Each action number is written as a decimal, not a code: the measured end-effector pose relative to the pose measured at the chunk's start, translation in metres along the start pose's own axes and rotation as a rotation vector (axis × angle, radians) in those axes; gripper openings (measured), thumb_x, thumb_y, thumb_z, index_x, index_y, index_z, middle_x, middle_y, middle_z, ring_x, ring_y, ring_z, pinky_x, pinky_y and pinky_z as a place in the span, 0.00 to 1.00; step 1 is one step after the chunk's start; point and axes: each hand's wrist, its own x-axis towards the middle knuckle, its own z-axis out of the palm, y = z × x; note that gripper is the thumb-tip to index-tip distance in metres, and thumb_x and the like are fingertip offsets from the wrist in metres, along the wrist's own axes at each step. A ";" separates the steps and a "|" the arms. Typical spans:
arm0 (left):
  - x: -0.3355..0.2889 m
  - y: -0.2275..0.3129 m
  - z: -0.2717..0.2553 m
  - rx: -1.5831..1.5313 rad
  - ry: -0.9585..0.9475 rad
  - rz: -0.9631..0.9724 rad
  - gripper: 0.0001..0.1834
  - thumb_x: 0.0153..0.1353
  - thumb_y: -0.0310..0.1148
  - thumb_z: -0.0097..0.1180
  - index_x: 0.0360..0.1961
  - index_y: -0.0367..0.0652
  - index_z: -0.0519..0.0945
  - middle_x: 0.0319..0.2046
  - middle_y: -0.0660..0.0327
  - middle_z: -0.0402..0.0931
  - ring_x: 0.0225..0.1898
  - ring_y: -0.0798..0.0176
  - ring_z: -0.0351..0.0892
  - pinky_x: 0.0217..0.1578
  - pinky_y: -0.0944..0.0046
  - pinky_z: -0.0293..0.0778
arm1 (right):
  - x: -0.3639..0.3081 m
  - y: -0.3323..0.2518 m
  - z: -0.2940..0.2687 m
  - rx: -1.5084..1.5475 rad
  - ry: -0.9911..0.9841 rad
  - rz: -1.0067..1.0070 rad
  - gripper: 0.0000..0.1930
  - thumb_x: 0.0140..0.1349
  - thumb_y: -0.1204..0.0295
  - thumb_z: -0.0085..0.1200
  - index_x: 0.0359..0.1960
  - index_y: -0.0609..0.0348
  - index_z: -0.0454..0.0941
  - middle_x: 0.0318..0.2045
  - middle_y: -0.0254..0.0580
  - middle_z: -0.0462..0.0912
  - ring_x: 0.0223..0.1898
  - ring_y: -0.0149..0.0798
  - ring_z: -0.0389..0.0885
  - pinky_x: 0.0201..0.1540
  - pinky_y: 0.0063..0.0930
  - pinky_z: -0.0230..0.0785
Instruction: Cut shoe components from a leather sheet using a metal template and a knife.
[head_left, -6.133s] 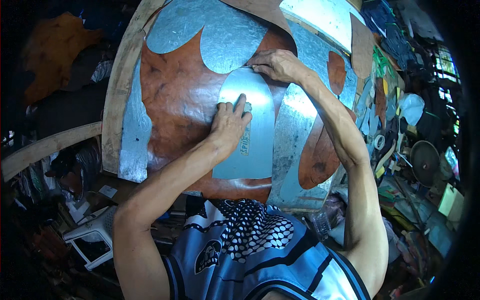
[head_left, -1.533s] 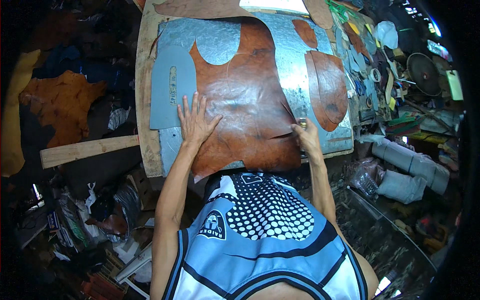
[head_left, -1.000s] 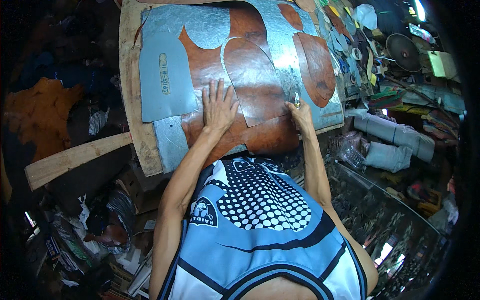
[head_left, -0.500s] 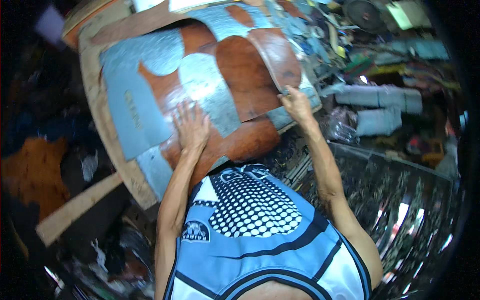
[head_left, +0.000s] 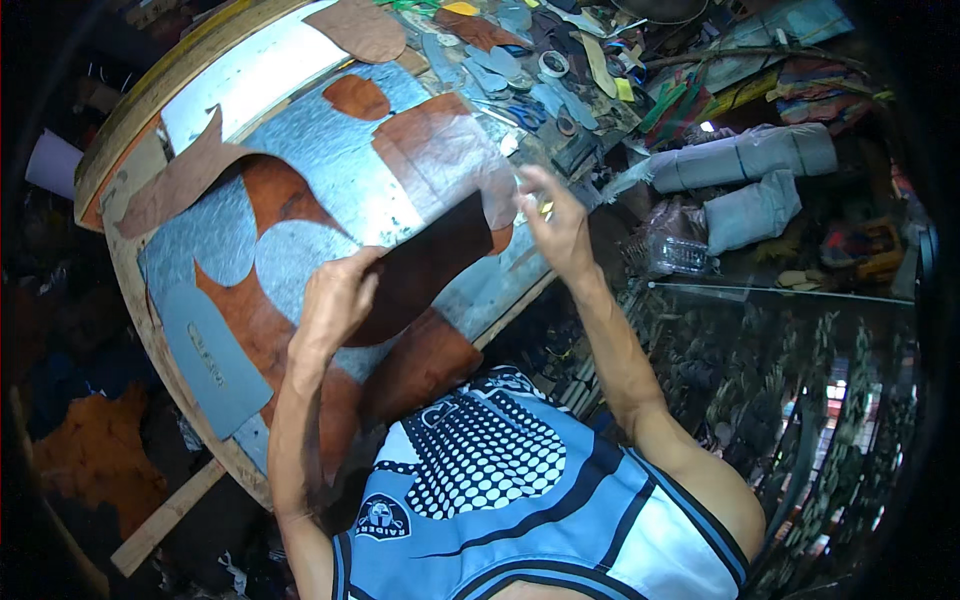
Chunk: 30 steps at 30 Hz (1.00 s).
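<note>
A dark brown leather piece (head_left: 430, 268) is tilted up off the worktable, its upper edge pinched by my left hand (head_left: 335, 300). Close to its right end is my right hand (head_left: 556, 228), fingers curled round a small thing with a yellow part, too blurred to name. Beneath and around lies a larger reddish-brown leather hide (head_left: 235, 310) with rounded openings cut in it, showing the grey metal sheet (head_left: 335, 130) below. A grey template (head_left: 208, 350) rests on the hide's left side. The hide's near edge (head_left: 420, 365) hangs toward my body.
Scissors (head_left: 525, 115), a tape roll (head_left: 552, 65) and leather scraps (head_left: 490, 60) clutter the far right. Wrapped rolls (head_left: 745, 160) lie beyond the right edge. A wooden bar (head_left: 165, 515) juts out at the near left, beside an orange-brown hide (head_left: 100, 450).
My left hand has gone from lying flat on the leather to pinching the dark brown piece, which has been raised and tilted. My right hand has shifted slightly left and nearer me.
</note>
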 end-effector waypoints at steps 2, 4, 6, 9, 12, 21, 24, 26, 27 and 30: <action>0.043 -0.010 0.018 -0.257 0.044 -0.155 0.16 0.62 0.26 0.53 0.51 0.34 0.77 0.40 0.48 0.82 0.42 0.58 0.82 0.45 0.59 0.75 | 0.040 0.087 -0.018 -0.142 0.068 0.326 0.19 0.60 0.66 0.57 0.50 0.65 0.75 0.44 0.59 0.81 0.47 0.59 0.80 0.50 0.42 0.70; 0.082 -0.026 0.038 -0.610 0.187 -0.253 0.18 0.64 0.26 0.51 0.54 0.32 0.74 0.49 0.50 0.79 0.49 0.59 0.79 0.52 0.62 0.72 | 0.060 0.185 -0.010 -0.423 -0.051 0.434 0.25 0.61 0.65 0.55 0.56 0.67 0.69 0.52 0.64 0.76 0.54 0.58 0.76 0.56 0.43 0.67; 0.108 -0.047 0.050 -1.091 0.241 -0.375 0.23 0.65 0.22 0.49 0.61 0.34 0.67 0.56 0.52 0.74 0.54 0.60 0.76 0.58 0.62 0.69 | 0.074 0.214 0.012 -0.458 -0.156 0.463 0.25 0.60 0.67 0.53 0.56 0.69 0.68 0.52 0.66 0.75 0.54 0.61 0.75 0.57 0.45 0.67; 0.133 -0.070 0.087 -1.264 0.462 -0.439 0.22 0.64 0.20 0.47 0.61 0.35 0.67 0.55 0.52 0.74 0.53 0.60 0.76 0.57 0.62 0.70 | 0.083 0.234 0.030 -0.542 -0.298 0.383 0.23 0.59 0.71 0.52 0.55 0.71 0.67 0.49 0.69 0.75 0.51 0.66 0.75 0.55 0.51 0.67; 0.143 -0.093 0.124 -1.174 0.443 -0.605 0.23 0.63 0.18 0.46 0.60 0.34 0.67 0.54 0.53 0.74 0.52 0.59 0.76 0.56 0.61 0.71 | 0.085 0.236 0.040 -0.592 -0.289 0.303 0.16 0.60 0.74 0.47 0.50 0.67 0.70 0.42 0.63 0.76 0.47 0.65 0.76 0.50 0.56 0.68; 0.153 -0.044 0.123 0.156 0.258 -0.687 0.30 0.53 0.42 0.66 0.50 0.28 0.74 0.40 0.37 0.80 0.45 0.38 0.80 0.48 0.48 0.74 | 0.152 0.258 0.083 -0.753 -0.352 -0.142 0.13 0.57 0.77 0.47 0.43 0.64 0.76 0.44 0.53 0.79 0.45 0.54 0.78 0.45 0.49 0.70; 0.159 -0.044 0.128 0.251 0.208 -0.749 0.31 0.51 0.45 0.68 0.46 0.28 0.76 0.40 0.37 0.80 0.44 0.38 0.80 0.47 0.48 0.75 | 0.169 0.264 0.096 -0.758 -0.432 -0.119 0.14 0.60 0.75 0.43 0.46 0.64 0.77 0.42 0.60 0.79 0.44 0.59 0.79 0.45 0.51 0.72; 0.165 -0.045 0.129 0.233 0.191 -0.790 0.32 0.51 0.47 0.67 0.46 0.27 0.76 0.41 0.36 0.80 0.45 0.38 0.80 0.47 0.48 0.75 | 0.175 0.262 0.098 -0.766 -0.460 -0.077 0.14 0.59 0.76 0.45 0.46 0.65 0.77 0.44 0.60 0.78 0.46 0.59 0.79 0.46 0.50 0.73; 0.167 -0.046 0.129 0.201 0.200 -0.822 0.31 0.50 0.46 0.68 0.45 0.28 0.77 0.41 0.38 0.80 0.45 0.39 0.80 0.47 0.49 0.75 | 0.177 0.261 0.098 -0.776 -0.482 -0.030 0.14 0.59 0.77 0.47 0.46 0.66 0.77 0.45 0.60 0.78 0.48 0.58 0.79 0.46 0.49 0.74; 0.172 -0.047 0.126 0.171 0.202 -0.868 0.29 0.49 0.46 0.70 0.43 0.31 0.78 0.41 0.40 0.81 0.45 0.41 0.81 0.48 0.50 0.76 | 0.178 0.255 0.099 -0.808 -0.515 -0.065 0.14 0.59 0.78 0.47 0.46 0.68 0.76 0.46 0.62 0.77 0.49 0.60 0.78 0.46 0.49 0.76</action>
